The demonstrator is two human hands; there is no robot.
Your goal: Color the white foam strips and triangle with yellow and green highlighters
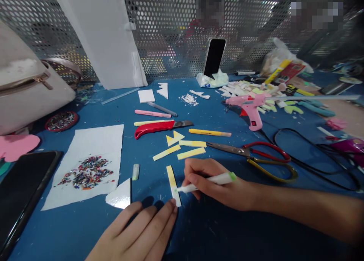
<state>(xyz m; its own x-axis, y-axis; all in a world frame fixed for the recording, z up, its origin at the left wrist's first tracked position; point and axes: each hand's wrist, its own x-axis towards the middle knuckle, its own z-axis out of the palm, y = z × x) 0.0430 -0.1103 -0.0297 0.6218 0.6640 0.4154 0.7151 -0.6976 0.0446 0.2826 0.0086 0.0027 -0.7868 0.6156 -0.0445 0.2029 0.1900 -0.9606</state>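
Note:
My right hand (212,181) is closed around a white marker with a green end (223,178). The marker's tip touches a narrow strip (172,181), yellow at its far end and white nearer me. My left hand (145,227) lies with its fingers stretched out, fingertips on the strip's near end. Beyond the strip lie several yellow-and-white pieces, among them a slanted strip (166,153) and a zigzag piece (174,138). A small marker cap (135,172) rests to the left of the strip.
Red-handled knife (155,128), yellow marker (209,132) and scissors (244,151) lie beyond my hands. A pink glue gun (250,105) with a black cable is at the right. Paper with colourful bits (110,139), a large phone (25,193) and a bag (31,83) are left.

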